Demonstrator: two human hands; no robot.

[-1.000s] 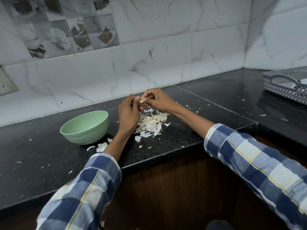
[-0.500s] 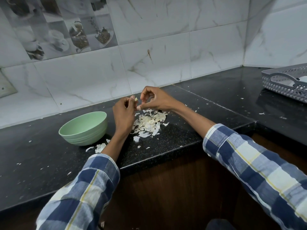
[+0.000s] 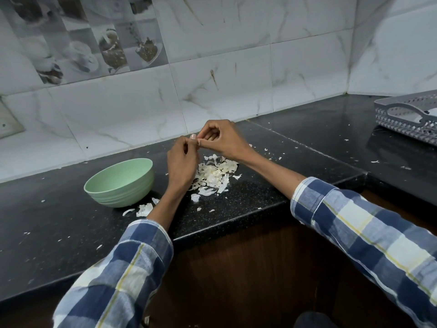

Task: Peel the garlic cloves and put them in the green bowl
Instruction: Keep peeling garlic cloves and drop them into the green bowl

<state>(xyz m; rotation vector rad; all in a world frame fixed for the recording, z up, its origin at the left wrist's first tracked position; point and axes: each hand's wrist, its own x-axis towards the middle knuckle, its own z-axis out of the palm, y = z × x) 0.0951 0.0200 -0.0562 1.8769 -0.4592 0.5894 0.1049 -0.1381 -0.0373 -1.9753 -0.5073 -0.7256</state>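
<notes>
My left hand (image 3: 182, 162) and my right hand (image 3: 222, 139) meet above the black counter, fingers curled toward each other. Between their fingertips they pinch a small garlic clove (image 3: 198, 142), mostly hidden by the fingers. Below the hands lies a heap of pale garlic skins (image 3: 215, 174). The green bowl (image 3: 120, 183) stands upright on the counter to the left of my left hand, a short gap away; its inside is hidden from this angle.
More skin scraps (image 3: 144, 209) lie in front of the bowl and flecks dot the black counter (image 3: 260, 197). A grey perforated basket (image 3: 411, 117) sits at the far right. A tiled wall runs behind; the counter edge drops to a brown cabinet front.
My right hand's fingers have closed in against my left fingertips again after opening slightly half a second ago. Both hands stay above the skin heap.
</notes>
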